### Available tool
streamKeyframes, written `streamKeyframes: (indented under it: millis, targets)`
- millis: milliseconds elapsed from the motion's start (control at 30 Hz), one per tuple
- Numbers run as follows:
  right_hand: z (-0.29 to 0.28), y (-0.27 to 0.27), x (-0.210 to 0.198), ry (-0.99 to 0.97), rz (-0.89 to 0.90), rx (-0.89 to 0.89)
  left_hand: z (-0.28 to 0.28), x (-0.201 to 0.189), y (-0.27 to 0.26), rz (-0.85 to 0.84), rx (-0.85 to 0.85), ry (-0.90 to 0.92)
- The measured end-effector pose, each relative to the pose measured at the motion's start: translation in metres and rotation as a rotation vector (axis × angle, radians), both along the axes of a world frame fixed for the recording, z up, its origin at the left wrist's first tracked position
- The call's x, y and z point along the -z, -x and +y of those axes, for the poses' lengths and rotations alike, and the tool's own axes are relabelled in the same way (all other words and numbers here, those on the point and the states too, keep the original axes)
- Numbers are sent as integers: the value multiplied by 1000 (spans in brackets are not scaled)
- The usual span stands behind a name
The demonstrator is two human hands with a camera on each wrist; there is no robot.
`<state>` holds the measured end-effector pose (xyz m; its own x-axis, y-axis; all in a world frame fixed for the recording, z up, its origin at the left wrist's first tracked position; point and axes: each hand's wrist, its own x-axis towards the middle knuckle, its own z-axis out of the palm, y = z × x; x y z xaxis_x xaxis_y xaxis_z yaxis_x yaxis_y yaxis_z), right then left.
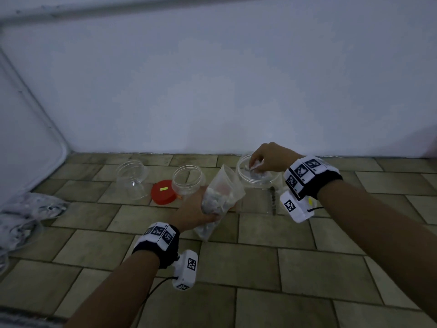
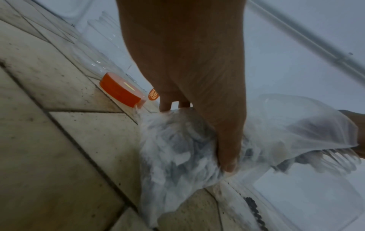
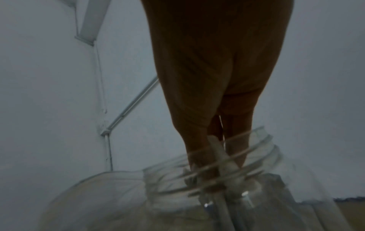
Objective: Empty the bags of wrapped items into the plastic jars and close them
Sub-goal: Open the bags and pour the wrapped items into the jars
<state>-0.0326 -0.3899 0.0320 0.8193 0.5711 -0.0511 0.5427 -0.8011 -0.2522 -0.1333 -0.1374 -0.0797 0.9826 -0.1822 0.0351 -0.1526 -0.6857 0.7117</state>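
Where bag [image 1: 220,197] leans, jar rim [image 1: 241,162] close.

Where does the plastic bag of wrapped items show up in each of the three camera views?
Head: bag of wrapped items at centre, gripped by the left hand.
Left wrist: lower centre-right, under the thumb.
Right wrist: I cannot make it out.
Shared landmark: the orange lid on the floor, left of the bag in head and left wrist views.

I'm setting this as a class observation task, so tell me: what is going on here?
A person is moving wrapped items from a bag into jars on a tiled floor. The left hand grips a clear bag of wrapped items. The right hand holds a few items over the mouth of the rightmost jar. Two other jars stand open, and a red lid lies between them.
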Motion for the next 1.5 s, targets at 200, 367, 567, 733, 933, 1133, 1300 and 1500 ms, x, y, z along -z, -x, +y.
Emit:
streamKeyframes:
  millis: [200,367,567,733,933,1133,1300,1500]
  targets:
    - [4,-4,9,159,81,-68,-4,3,1,-12,-15,12]
    - [1,-7,5,-148,-57,-5,-4,4,0,2,-49,7]
    - [30,18,-3,-316,-130,-201,-4,6,0,-4,-101,1]
    - [65,30,9,-195,-15,-298,-1,4,5,-56,-116,-38]
    - [72,28,18,-313,22,-169,14,3,14,-92,-188,71]
    - [85,33,24,-101,152,-201,26,-4,20,-96,-224,78]
    - [87,41,29,-140,277,-283,33,-10,23,-45,-210,64]
    - [90,46,35,18,243,-211,31,-14,23,-39,-205,73]
